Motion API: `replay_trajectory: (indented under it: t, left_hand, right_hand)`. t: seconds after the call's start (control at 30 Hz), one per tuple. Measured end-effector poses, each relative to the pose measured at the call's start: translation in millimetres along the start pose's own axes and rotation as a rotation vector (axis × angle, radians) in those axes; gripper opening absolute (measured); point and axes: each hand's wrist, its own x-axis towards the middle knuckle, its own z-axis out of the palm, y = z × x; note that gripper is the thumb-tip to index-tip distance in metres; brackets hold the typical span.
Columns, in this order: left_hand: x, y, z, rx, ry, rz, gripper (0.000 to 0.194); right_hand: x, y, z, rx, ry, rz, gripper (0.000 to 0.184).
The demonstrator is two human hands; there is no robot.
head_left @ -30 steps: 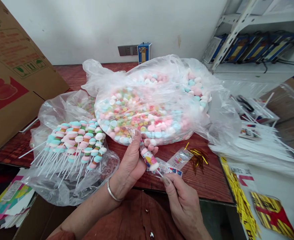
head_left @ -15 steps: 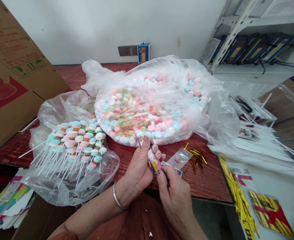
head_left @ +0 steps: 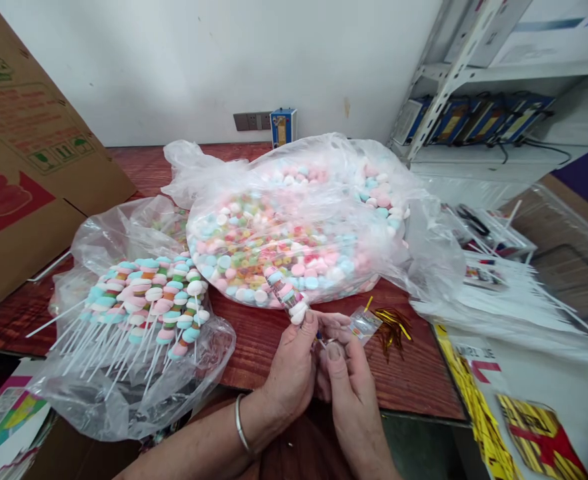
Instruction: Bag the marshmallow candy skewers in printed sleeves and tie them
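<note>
A wrapped marshmallow skewer (head_left: pixel 286 293), likely light and easily squashed (its stick offers the safest hold), tilts above a red-brown table (head_left: pixel 409 383), pinched near its base by the left hand (head_left: pixel 291 377), the right hand's (head_left: pixel 353 397) grip below unclear.

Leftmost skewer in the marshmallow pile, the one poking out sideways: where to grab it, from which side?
Pinch the bare stick near its free end, from the near left. It juts out past the bundled sticks, so fingers should fit around it. I'd avoid its marshmallow end: it's crowded by neighbours and likely squashes.
</note>
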Motion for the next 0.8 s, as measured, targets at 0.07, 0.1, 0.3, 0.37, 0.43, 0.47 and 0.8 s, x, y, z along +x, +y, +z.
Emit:
replay_trajectory:
  t: [0.07,0.1,0.3,0.37,0.43,0.47,0.8]
  left_hand:
    - [-0.5,1.6,-2.9,0.108,-0.07,0.048,0.035]
    - [-1.2,2.7,-4.6,0.145,-0.11,0.053,0.035]
    - [-4.2,9.7,-14.9,0.139,-0.271,-0.167,0.045]
    - [-3.1,9.4,-16.3,0.167,-0.239,-0.137,0.043]
    - [-1.9,7.9,-16.2,0.211,-0.227,-0.096,0.042]
    - [-1.6,7.0,-15.7,0.231,-0.223,-0.066,0.039]
    - [-0.6,8.0,-22.6,0.101,-0.27,-0.302,0.046]
  right_hand:
    - [-0.9,0.6,-0.5,0.039,0.017,0.005,0.031]
    - [-1.1,0.8,-0.8,0.1,0.019,0.022,0.027]
    - [-1.1,-0.9,-4.1,0.727,-0.145,0.43,0.026]
    - [-2.4,-0.9,-6.5,0.696,-0.173,0.434,0.025]
    - [-3.6,0.1,-8.6,0.505,-0.12,0.308,0.026]
    - [-4.0,0.8,-9.2,0.389,-0.059,0.216,0.026]
    - [-5.8,4.3,-4.1,1.011,-0.212,0.453,0.032]
